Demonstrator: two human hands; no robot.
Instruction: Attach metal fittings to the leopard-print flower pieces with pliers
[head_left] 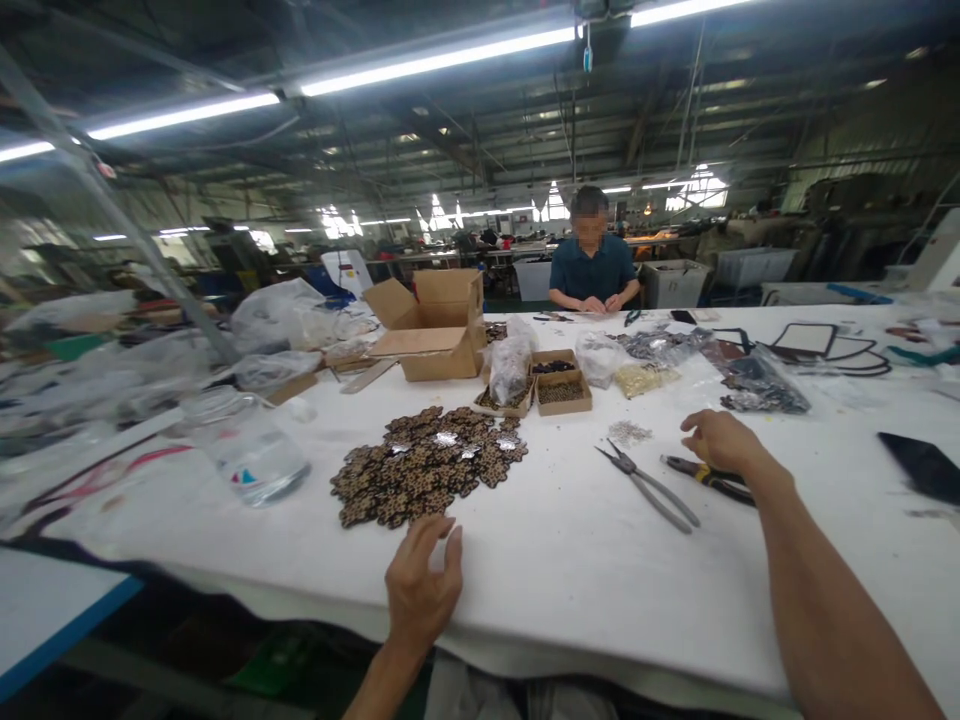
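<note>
My left hand (424, 578) is at the table's front edge, thumb apart from its half-bent fingers, and holds nothing I can see. Just beyond it lies a pile of brown-and-black flower-shaped pieces (427, 465), with a few shiny silver bits on top. My right hand (721, 442) hovers over pliers with yellow-and-black handles (705, 476), its fingers loosely bent and apart; nothing shows in them. Left of it, long-nosed pliers with grey handles (651, 485) lie half spread. A scatter of tiny silvery parts (630, 432) is just behind these pliers.
A clear jar (255, 450) stands left of the pile. Behind are an open cardboard box (442, 345), small trays of studs (564, 393) and plastic bags (765, 380). A dark phone-like slab (922, 465) lies far right. Across the white table (555, 560) sits a person (594, 268).
</note>
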